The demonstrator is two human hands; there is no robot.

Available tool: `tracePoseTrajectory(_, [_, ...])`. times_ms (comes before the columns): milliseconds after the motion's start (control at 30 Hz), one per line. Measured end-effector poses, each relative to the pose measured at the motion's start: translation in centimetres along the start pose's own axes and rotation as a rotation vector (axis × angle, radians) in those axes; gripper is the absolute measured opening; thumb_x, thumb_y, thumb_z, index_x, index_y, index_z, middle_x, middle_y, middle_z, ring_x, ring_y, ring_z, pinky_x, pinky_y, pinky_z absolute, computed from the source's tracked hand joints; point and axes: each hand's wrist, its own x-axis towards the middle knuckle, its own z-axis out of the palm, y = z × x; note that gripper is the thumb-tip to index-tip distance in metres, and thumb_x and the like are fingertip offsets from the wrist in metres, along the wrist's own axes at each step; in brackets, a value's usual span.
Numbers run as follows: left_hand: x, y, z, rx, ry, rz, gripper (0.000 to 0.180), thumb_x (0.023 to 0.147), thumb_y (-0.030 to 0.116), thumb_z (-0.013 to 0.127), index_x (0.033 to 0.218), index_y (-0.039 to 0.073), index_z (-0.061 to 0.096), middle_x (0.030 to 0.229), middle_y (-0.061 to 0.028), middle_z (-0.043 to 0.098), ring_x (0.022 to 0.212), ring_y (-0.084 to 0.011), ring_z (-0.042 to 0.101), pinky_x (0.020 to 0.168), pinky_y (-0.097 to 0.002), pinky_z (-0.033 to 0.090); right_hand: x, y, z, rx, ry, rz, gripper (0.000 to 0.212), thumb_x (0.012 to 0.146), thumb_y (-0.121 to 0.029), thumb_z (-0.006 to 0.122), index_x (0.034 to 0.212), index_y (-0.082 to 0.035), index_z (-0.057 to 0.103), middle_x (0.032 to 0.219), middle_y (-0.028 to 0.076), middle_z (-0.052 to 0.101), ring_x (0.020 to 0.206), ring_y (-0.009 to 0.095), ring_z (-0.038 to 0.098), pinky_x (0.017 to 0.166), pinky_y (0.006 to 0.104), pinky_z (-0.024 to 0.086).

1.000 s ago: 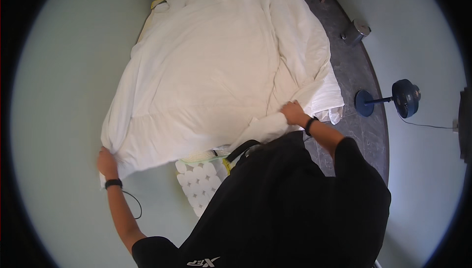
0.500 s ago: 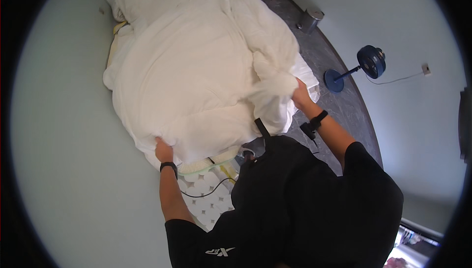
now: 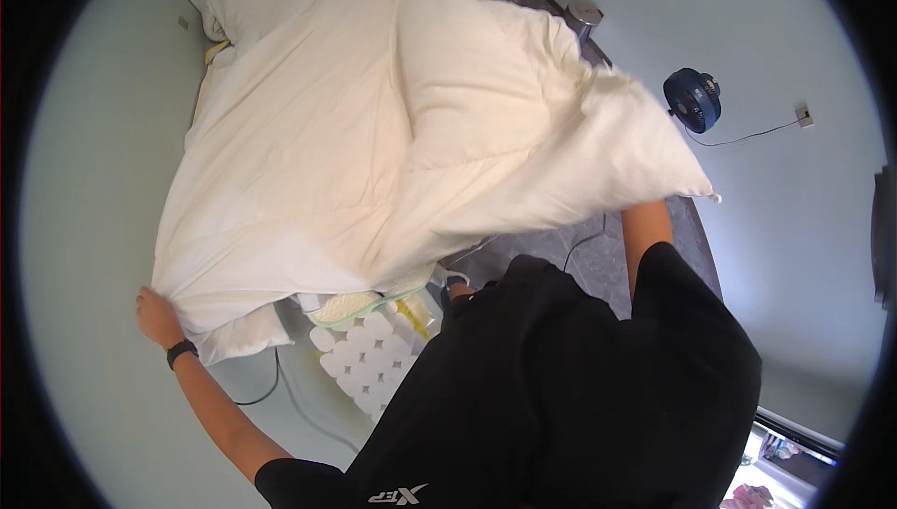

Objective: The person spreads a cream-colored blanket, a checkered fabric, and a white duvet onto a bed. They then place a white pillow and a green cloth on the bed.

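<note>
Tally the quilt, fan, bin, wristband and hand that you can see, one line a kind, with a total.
Quilt: 1
Fan: 1
Bin: 1
Wristband: 1
Left hand: 1 (the right hand is hidden by the quilt)
Total: 5

The black short-sleeved shirt (image 3: 579, 378) bears a white marking (image 3: 407, 495)

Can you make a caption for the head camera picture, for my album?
Left hand gripping one edge of a puffy white fabric quilt, right hand hidden behind its raised corner.
</note>
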Motion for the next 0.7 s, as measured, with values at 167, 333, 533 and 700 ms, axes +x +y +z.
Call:
tracePoseTrajectory(167, [-6.7, 13.4, 1.4, 0.051, -0.057, 0.138, 0.037, 0.075, 0.026, 0.050, 0.109, 0.013, 0.046, 0.118, -0.0086, 0.043, 0.104, -0.0277, 0.045, 0.077, -0.0422, 0.042, -16.3, 15.9, -10.3, -1.138, -0.959, 0.579, 0.016, 0.076, -0.014, 0.048, 0.092, -0.008, 0.050, 0.081, 0.004, 0.046, 0.075, 0.014, 0.049, 0.063, 0.0306, 0.041])
tracePoseTrajectory(333, [-23.1, 34.4, 5.9, -0.499, -0.333, 0.390, 0.051, 0.069, 0.029, 0.050, 0.114, 0.007, 0.046, 0.120, -0.0137, 0.044, 0.112, -0.0329, 0.040, 0.087, -0.0535, 0.031, -32.8, 21.1, -12.5, 0.631, -1.266, 1.462, 0.006, 0.071, -0.012, 0.049, 0.075, -0.010, 0.054, 0.056, -0.002, 0.046, 0.057, 0.010, 0.049, 0.049, 0.0306, 0.041])
tracePoseTrajectory(533, [-38.5, 55.4, -15.0, -0.939, -0.767, 0.910, 0.034, 0.069, 0.032, 0.050, 0.083, 0.003, 0.059, 0.089, -0.0184, 0.059, 0.085, -0.0341, 0.055, 0.075, -0.0422, 0.045, -43.4, 26.0, -19.4, -0.352, -0.908, 1.054, 0.017, 0.073, -0.020, 0.054, 0.064, -0.006, 0.058, 0.064, 0.006, 0.056, 0.051, 0.016, 0.052, 0.047, 0.0328, 0.039])
tracePoseTrajectory(700, [-38.9, 62.1, -24.4, -1.064, -0.500, 1.185, 0.027, 0.067, 0.030, 0.052, 0.076, 0.007, 0.061, 0.083, -0.0141, 0.061, 0.080, -0.0299, 0.058, 0.070, -0.0401, 0.046, -36.3, 23.9, -21.7, 0.028, -0.010, 1.244, 0.017, 0.079, -0.019, 0.046, 0.087, -0.007, 0.055, 0.067, 0.006, 0.056, 0.053, 0.016, 0.056, 0.046, 0.0267, 0.044])
